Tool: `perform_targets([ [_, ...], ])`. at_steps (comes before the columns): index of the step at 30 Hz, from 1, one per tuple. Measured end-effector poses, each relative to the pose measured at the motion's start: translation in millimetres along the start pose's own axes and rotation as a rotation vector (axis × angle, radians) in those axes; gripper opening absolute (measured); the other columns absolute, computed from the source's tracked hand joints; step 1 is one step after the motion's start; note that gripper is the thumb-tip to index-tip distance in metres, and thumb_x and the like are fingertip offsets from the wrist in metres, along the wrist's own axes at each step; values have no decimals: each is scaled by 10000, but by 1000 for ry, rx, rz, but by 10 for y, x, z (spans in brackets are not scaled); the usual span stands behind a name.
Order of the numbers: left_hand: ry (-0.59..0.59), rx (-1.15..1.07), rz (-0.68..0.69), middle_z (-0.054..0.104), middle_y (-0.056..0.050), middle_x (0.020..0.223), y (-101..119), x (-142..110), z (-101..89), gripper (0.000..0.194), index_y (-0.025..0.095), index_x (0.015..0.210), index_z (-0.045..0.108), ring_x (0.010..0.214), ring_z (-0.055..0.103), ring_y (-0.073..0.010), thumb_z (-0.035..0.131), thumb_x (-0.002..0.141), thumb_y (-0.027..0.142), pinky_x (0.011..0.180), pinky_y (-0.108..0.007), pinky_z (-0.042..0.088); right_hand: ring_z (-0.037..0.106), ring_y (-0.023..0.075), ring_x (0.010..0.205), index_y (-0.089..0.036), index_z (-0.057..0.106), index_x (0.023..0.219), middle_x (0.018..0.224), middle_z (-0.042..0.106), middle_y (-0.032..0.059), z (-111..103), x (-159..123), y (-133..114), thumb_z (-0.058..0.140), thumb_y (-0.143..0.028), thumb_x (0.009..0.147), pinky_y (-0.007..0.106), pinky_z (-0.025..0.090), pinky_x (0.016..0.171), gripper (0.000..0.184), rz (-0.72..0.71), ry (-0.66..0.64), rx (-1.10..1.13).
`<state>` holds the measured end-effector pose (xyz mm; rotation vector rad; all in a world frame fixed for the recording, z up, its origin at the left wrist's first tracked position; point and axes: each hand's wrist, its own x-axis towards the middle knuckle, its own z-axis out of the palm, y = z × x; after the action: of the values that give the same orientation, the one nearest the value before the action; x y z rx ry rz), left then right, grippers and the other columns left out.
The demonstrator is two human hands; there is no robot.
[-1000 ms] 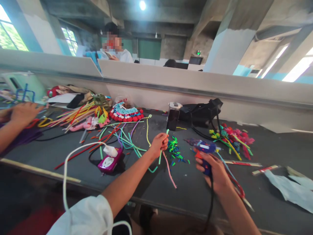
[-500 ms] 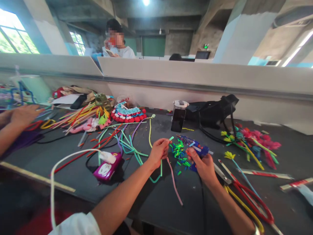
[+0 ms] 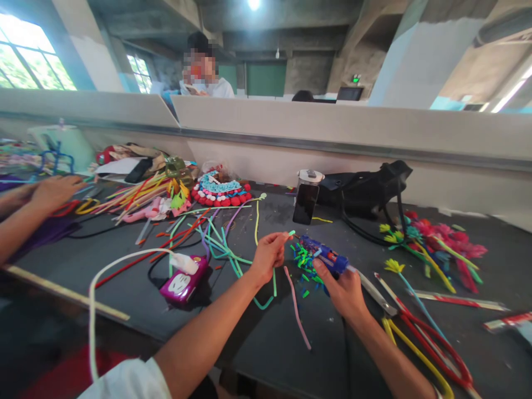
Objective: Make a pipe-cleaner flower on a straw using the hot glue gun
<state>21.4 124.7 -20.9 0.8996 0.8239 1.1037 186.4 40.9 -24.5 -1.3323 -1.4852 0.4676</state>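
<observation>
My left hand (image 3: 269,256) is closed in a pinch on a short pale green pipe cleaner piece (image 3: 291,233), whose tip sticks out past the fingertips. My right hand (image 3: 344,285) is wrapped round a blue hot glue gun (image 3: 332,258). Its nozzle points left and is close to the green tip; whether they touch I cannot tell. Under the gun lies a heap of small green and blue clippings (image 3: 305,256). A pink pipe cleaner (image 3: 296,307) rests on the table between my forearms.
Scissors with red handles (image 3: 436,346) lie by my right forearm. A phone (image 3: 306,204) leans on a lidded cup (image 3: 311,176), near a black bag (image 3: 369,188). Left are a purple power socket (image 3: 185,281) and loose pipe cleaners (image 3: 224,244). Another person's hand (image 3: 56,194) is at far left.
The glue gun has turned upright in my right hand, and its nozzle has come up to the green piece. My left hand stays pinched in nearly the same place.
</observation>
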Motion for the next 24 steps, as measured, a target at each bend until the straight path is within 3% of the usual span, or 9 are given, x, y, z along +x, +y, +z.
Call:
perform_targets([
  [5,31,-15,34,295,110,434,-10,-1,-6,312,145,766,624,374,194,-31,758,665,408,354,-186,147,566,161,597,-176,655,770,640,630,7,7,1,-9,562,-475,871,250,456,560,328,-20,-16,-45],
  [10,48,-19,65,301,115,426,-36,1,-5,307,152,765,599,371,201,-33,759,664,394,352,-185,162,606,172,675,-174,661,852,745,678,19,23,-5,26,567,-448,880,259,489,635,291,-30,-31,-14],
  [24,90,6,75,309,116,411,-65,16,8,334,153,772,605,359,221,-34,769,643,414,358,-191,164,581,161,627,-180,647,840,685,643,5,20,-6,25,547,-473,886,250,461,600,314,-22,-41,-85],
])
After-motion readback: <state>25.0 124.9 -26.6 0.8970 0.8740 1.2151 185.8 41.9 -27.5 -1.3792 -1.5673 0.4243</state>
